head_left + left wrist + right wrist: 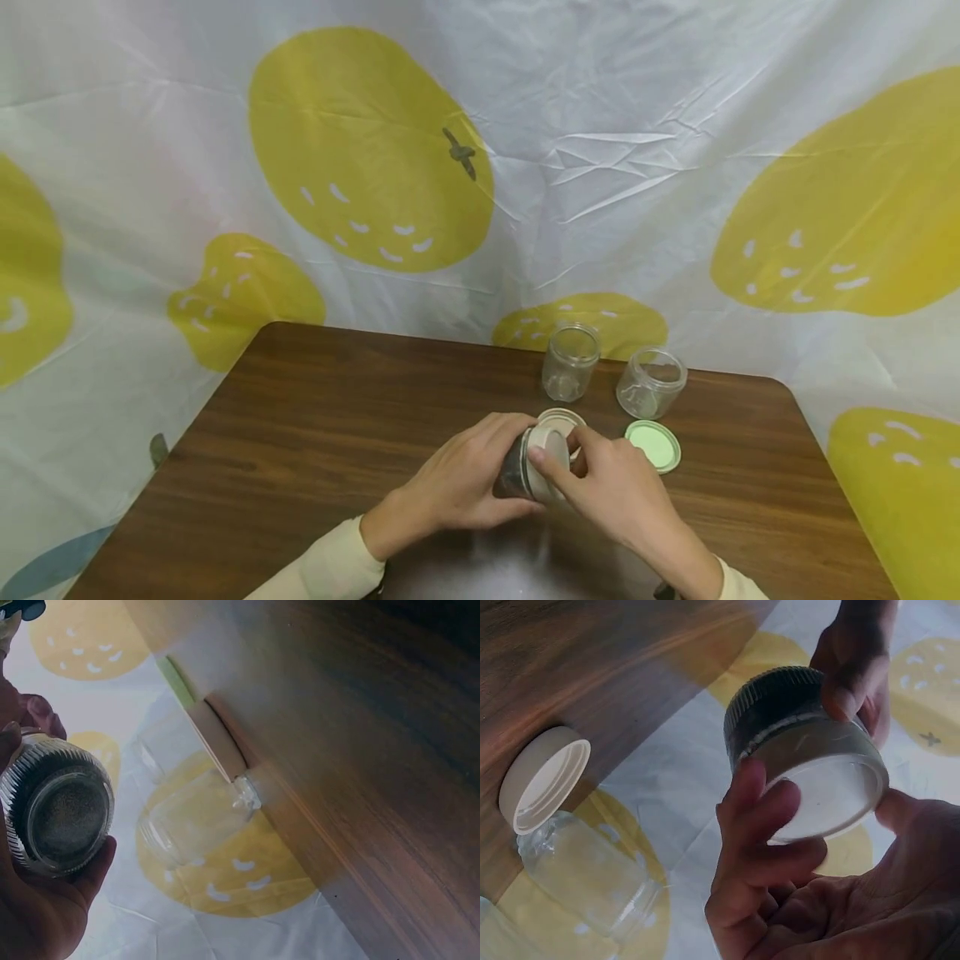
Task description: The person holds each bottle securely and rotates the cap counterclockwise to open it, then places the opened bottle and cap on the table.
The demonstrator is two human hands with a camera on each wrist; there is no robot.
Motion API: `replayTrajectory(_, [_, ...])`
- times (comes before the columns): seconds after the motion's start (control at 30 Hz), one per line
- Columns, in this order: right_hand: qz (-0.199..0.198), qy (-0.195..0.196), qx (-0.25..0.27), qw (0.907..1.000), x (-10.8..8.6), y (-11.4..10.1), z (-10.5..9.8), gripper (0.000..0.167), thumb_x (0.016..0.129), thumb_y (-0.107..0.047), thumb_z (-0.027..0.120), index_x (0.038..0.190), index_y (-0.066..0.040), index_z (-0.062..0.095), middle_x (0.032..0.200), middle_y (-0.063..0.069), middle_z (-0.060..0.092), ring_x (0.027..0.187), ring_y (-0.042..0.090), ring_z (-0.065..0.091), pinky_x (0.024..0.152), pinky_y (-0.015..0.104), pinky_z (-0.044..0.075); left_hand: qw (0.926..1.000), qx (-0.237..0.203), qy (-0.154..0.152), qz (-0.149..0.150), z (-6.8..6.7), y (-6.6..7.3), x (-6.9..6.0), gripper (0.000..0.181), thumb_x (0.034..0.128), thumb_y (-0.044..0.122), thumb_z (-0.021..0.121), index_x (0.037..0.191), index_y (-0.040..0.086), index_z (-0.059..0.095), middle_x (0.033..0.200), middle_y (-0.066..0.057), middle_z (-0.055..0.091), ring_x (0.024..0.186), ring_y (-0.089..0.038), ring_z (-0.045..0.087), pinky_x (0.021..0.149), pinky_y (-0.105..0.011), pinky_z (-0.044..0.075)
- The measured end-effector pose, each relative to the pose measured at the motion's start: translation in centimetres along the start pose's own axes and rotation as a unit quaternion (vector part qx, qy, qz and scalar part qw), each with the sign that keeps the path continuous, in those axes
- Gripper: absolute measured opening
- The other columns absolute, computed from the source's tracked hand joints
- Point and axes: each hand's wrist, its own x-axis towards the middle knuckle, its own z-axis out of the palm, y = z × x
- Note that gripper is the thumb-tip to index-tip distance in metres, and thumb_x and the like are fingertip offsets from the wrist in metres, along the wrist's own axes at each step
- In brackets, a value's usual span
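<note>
Between both hands a short ribbed glass jar (64, 817) with dark contents is held tilted above the table, its pale lid (821, 787) turned toward the right. My left hand (476, 471) grips the jar body, thumb below and fingers over the top. My right hand (618, 483) grips the lid by its rim, thumb and fingers curled round it. In the right wrist view the lid sits against the jar's mouth; whether it is threaded tight I cannot tell. Just behind the hands lies a loose beige lid (558, 419), partly hidden by the held jar.
Two clear jars without lids stand at the table's back edge: a taller jar (570, 367) and a wider jar (651, 385). A light green lid (654, 446) lies in front of the wider one. The brown wooden table (315, 433) meets a lemon-print cloth (600, 183) behind.
</note>
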Motion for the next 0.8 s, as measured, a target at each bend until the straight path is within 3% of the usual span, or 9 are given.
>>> replayTrajectory(0.23, [-0.049,0.019,0.029,0.9982,-0.1,0.5,0.1,0.051,0.089,-0.066,0.074,0.111,-0.021,0.066,0.069,-0.015,0.064,0.061,-0.003,0.056,0.059,0.022,0.046,0.9995,-0.019,0.005,-0.026,0.0,-0.1,0.0,0.088,0.0759,0.05,0.092,0.144,0.009,0.053,0.136,0.003,0.063,0.126,-0.01,0.061,0.109,-0.027,0.052])
replayTrajectory(0.37, [-0.079,0.027,0.046,0.9954,-0.1,0.9,0.2,0.052,0.087,-0.062,0.079,0.124,-0.027,0.066,0.078,-0.015,0.066,0.067,-0.004,0.059,0.063,0.02,0.049,0.9995,-0.015,0.006,-0.026,0.1,-0.2,0.0,0.086,0.0752,0.046,0.092,0.142,0.009,0.053,0.135,0.001,0.063,0.125,-0.011,0.062,0.108,-0.028,0.053])
replayTrajectory(0.57, [-0.125,0.042,0.042,0.9903,-0.4,1.5,0.1,0.07,0.079,-0.057,0.088,0.14,-0.038,0.06,0.1,-0.013,0.069,0.078,0.0,0.063,0.069,0.021,0.05,0.9991,-0.008,-0.003,-0.042,0.1,-0.4,-0.1,0.084,0.0757,0.039,0.09,0.143,0.008,0.052,0.135,0.0,0.063,0.126,-0.013,0.062,0.108,-0.03,0.054])
replayTrajectory(0.8, [-0.161,0.043,0.055,0.9844,-0.6,1.8,-0.2,0.084,0.077,-0.041,0.094,0.151,-0.031,0.055,0.112,-0.008,0.069,0.078,-0.004,0.058,0.066,0.019,0.05,0.9984,-0.006,-0.004,-0.055,0.2,-0.7,-0.2,0.088,0.0749,0.042,0.092,0.144,0.007,0.051,0.135,-0.003,0.063,0.126,-0.015,0.063,0.108,-0.032,0.055])
